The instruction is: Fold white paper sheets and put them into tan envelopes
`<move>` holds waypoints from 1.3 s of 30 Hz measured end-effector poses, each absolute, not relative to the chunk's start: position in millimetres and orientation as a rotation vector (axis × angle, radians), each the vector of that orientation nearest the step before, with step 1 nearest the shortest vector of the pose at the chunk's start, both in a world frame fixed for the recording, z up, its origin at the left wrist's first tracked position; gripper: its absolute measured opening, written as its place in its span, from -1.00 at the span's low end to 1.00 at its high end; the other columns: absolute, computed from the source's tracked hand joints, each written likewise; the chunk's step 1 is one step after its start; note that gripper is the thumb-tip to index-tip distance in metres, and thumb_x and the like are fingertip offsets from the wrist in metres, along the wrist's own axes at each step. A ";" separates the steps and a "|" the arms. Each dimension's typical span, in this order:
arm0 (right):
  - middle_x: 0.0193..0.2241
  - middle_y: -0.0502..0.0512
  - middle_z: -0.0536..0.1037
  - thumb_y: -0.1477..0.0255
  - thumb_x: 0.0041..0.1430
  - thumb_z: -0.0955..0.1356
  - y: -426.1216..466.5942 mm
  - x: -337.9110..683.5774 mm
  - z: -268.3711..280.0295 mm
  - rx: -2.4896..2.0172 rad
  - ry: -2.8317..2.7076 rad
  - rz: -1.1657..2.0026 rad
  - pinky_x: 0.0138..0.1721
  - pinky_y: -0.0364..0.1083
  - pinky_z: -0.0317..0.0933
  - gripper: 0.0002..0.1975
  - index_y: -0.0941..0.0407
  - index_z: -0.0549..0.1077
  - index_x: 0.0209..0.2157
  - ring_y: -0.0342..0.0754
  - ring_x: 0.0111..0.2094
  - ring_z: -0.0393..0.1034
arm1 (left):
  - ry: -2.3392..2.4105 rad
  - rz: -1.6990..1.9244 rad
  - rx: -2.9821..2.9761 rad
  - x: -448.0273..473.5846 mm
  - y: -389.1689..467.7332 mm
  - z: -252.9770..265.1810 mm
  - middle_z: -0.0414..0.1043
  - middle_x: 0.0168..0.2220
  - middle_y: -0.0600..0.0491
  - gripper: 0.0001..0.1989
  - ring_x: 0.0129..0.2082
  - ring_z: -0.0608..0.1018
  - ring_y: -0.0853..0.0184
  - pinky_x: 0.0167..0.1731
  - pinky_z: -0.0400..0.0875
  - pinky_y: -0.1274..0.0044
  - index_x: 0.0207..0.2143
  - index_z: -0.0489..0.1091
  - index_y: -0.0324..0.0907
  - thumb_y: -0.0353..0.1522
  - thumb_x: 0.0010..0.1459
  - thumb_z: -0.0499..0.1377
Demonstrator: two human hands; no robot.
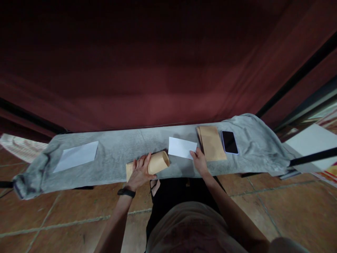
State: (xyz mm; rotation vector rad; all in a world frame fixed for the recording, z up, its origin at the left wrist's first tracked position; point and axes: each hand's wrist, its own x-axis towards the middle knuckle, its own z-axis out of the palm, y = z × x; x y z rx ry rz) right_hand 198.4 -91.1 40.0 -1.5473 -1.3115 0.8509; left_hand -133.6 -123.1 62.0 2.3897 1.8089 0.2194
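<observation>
My left hand [140, 171] grips a brown paper envelope [159, 161], fingers over its top and thumb along the near side. The envelope bulges, and its mouth gapes toward the right. Between the fingers and thumb of my right hand [199, 161] is the lower right corner of a white sheet of paper [181, 147], perhaps folded. The sheet's left edge is close to the envelope's mouth but outside it. Just right of my right hand lie more brown envelopes [212, 142], stacked slightly askew. What the first envelope holds inside cannot be seen.
A grey cloth [121, 144] covers the narrow bench in front of me. Another white sheet [76, 157] lies at its left. Beyond the envelope stack rests a phone [230, 142] with a dark screen. A dark red curtain [158, 95] hangs behind, and black poles flank both ends.
</observation>
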 end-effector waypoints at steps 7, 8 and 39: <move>-0.29 0.09 0.65 0.45 0.28 0.29 -98.8 195.1 41.9 -1.734 -1.696 0.959 -0.28 -0.16 0.30 -0.85 0.06 0.51 -0.21 -0.02 -0.28 0.53 | 1.819 0.268 2.418 -134.2 -125.2 56.9 0.18 0.26 -0.23 0.21 0.28 0.24 -0.11 0.29 -0.10 -0.01 0.45 -0.30 -0.14 -0.12 -0.07 0.37; -0.30 0.10 0.65 0.47 0.28 0.29 -97.7 197.3 43.6 -1.753 -1.739 0.982 -0.31 -0.17 0.29 -0.85 0.07 0.51 -0.25 -0.03 -0.31 0.53 | 1.816 0.269 2.422 -133.9 -125.2 57.2 0.19 0.26 -0.23 0.21 0.28 0.24 -0.11 0.29 -0.09 -0.01 0.45 -0.29 -0.14 -0.12 -0.07 0.37; -0.50 -0.03 0.50 0.44 0.28 0.29 -84.8 220.7 58.6 -1.697 -1.884 1.080 -0.42 -0.20 0.14 -0.79 0.10 0.44 -0.45 -0.14 -0.47 0.38 | 1.856 0.291 2.269 -122.3 -115.1 60.9 0.18 0.26 -0.18 0.19 0.30 0.22 -0.08 0.30 -0.17 -0.03 0.45 -0.30 -0.05 -0.12 -0.05 0.37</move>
